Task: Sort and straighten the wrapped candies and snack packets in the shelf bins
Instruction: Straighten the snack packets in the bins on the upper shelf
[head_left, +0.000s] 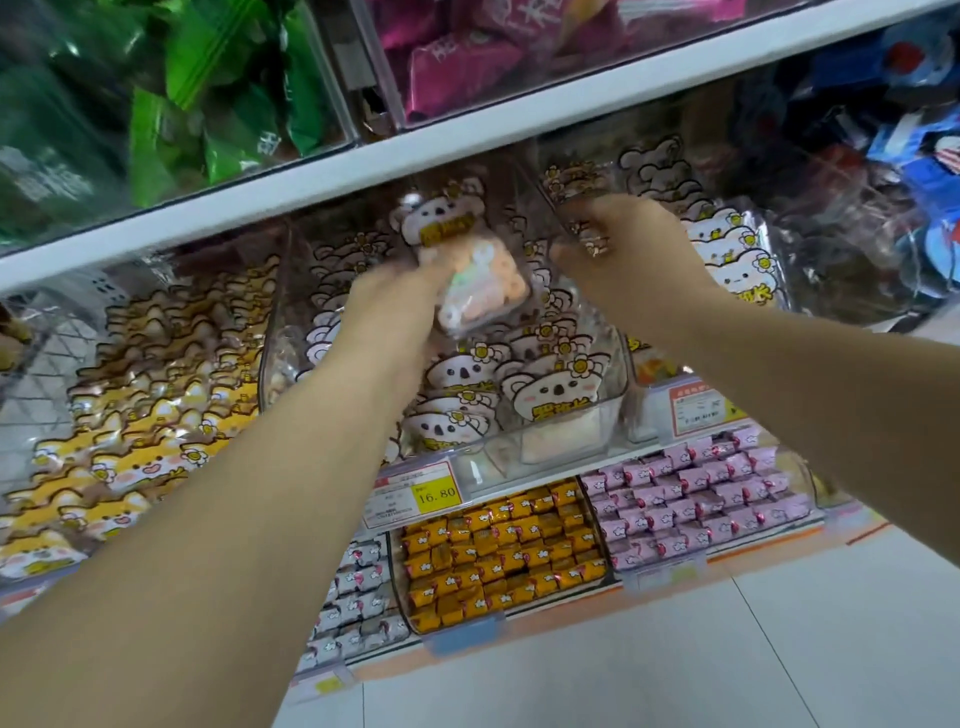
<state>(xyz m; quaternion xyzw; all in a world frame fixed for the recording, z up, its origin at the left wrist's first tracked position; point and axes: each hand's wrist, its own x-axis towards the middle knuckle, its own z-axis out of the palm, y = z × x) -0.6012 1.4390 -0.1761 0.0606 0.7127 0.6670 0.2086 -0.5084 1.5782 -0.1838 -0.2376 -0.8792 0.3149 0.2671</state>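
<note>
My left hand (395, 306) holds a koala-faced snack packet (457, 260) upright above the middle clear bin (597, 421), which is filled with the same koala packets (545, 389). My right hand (634, 254) reaches toward the back of the shelf and pinches the top of a small packet (589, 236) at the divider between the koala bin and the bin of white bear packets (737, 260). The held packet is blurred.
Yellow fox-faced packets (145, 415) fill the left bin. The shelf above carries green bags (208, 104) and pink bags (467, 62). Below are bins of orange candies (504, 551), pink candies (696, 499) and white candies (353, 597). A price tag (415, 496) hangs on the shelf edge.
</note>
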